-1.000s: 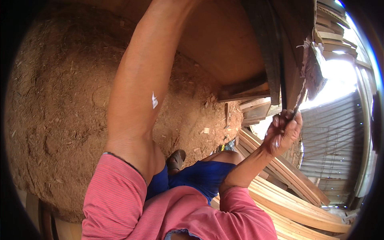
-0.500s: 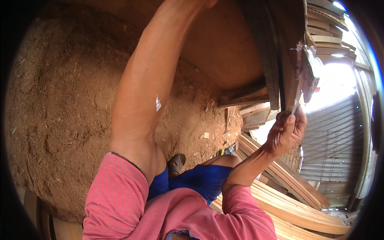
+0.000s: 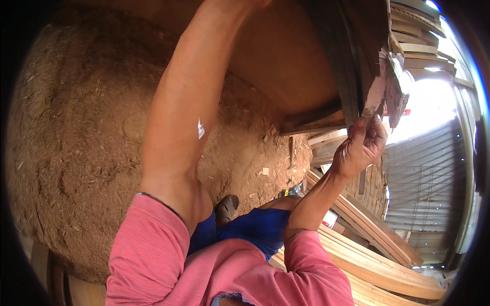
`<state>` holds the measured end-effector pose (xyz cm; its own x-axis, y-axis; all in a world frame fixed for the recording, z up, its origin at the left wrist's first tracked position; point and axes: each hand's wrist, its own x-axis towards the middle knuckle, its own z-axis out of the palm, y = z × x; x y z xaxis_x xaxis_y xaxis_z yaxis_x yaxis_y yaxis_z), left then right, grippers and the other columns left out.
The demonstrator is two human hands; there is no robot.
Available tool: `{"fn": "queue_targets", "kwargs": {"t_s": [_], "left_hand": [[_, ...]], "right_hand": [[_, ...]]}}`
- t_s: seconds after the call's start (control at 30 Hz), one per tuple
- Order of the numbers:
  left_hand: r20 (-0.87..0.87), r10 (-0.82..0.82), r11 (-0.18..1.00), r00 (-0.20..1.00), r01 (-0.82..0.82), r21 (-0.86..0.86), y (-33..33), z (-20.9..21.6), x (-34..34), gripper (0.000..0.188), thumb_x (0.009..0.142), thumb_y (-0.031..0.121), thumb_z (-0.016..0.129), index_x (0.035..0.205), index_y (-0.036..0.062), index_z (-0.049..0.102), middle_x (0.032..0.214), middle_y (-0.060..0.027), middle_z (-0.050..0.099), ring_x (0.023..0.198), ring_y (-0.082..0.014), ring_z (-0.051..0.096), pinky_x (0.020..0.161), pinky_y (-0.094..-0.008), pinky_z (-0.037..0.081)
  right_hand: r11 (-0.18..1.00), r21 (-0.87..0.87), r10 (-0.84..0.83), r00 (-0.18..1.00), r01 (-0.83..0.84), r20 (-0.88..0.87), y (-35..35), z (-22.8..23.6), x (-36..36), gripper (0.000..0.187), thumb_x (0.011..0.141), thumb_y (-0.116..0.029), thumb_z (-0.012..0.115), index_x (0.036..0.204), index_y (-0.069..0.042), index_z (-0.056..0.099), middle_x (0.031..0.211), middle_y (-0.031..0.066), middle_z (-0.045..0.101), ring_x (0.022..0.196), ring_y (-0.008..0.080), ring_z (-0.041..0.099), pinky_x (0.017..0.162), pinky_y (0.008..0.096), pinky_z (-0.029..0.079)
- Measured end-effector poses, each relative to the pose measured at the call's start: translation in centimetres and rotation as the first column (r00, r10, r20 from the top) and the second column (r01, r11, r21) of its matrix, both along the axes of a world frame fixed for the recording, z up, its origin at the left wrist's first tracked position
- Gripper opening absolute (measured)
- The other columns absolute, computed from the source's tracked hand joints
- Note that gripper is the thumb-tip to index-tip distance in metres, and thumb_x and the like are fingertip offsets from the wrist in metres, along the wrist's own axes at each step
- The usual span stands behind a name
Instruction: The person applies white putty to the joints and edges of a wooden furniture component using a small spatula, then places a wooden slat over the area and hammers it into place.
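Observation:
My right hand (image 3: 360, 148) is raised at the right, thumb and fingers pinching the lower end of a thin pale strip (image 3: 376, 94). That strip hangs along the ragged edge of a dark wooden board (image 3: 365, 46). Beside it dangles a rough, torn brown-grey flap (image 3: 396, 94). My left arm (image 3: 189, 92) reaches up past the top edge of the view. Only the base of my left hand (image 3: 261, 3) shows there, by the brown panel (image 3: 286, 56); its fingers are hidden. A small white scrap (image 3: 200, 129) sticks to my left forearm.
Sawdust and wood chips cover the ground (image 3: 87, 153) at the left. Long planks (image 3: 377, 260) lie at the lower right, with more boards (image 3: 365, 219) leaning above them. A power tool (image 3: 292, 192) lies near my knee. Corrugated metal sheeting (image 3: 423, 173) stands at the right.
My right hand has moved up and slightly left, still pinching. The pale strip now shows its broader face. My left arm has hardly moved.

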<state>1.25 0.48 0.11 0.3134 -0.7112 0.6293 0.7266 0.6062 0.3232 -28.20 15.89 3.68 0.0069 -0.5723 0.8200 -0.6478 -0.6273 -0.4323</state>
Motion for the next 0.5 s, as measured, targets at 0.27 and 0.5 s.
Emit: {"fn": "queue_targets", "kwargs": {"t_s": [0.27,0.5], "left_hand": [[0.022,0.029,0.999,0.999,-0.030,0.033,-0.8,-0.2,0.0,0.048,0.079,0.041,0.082,0.105,0.0055,0.062,0.088,-0.0012,0.064,0.080,-0.0095,0.056,0.072,-0.0253,0.047],[0.045,-0.013,0.998,0.999,0.011,0.056,0.4,0.4,0.1,0.044,0.081,0.037,0.081,0.104,0.0053,0.062,0.088,-0.0012,0.064,0.078,-0.0094,0.055,0.071,-0.0238,0.046]], "right_hand": [[0.981,0.068,0.172,0.975,-0.183,0.144,2.5,0.3,-4.0,0.025,0.091,0.005,0.064,0.114,-0.001,0.058,0.106,0.0107,0.066,0.078,0.0098,0.060,0.065,0.0215,0.048],[0.992,0.052,0.111,0.994,-0.112,0.022,1.4,0.9,-1.3,0.030,0.087,0.002,0.070,0.115,0.003,0.058,0.099,0.0104,0.066,0.078,0.0120,0.058,0.067,0.0235,0.048]]}}
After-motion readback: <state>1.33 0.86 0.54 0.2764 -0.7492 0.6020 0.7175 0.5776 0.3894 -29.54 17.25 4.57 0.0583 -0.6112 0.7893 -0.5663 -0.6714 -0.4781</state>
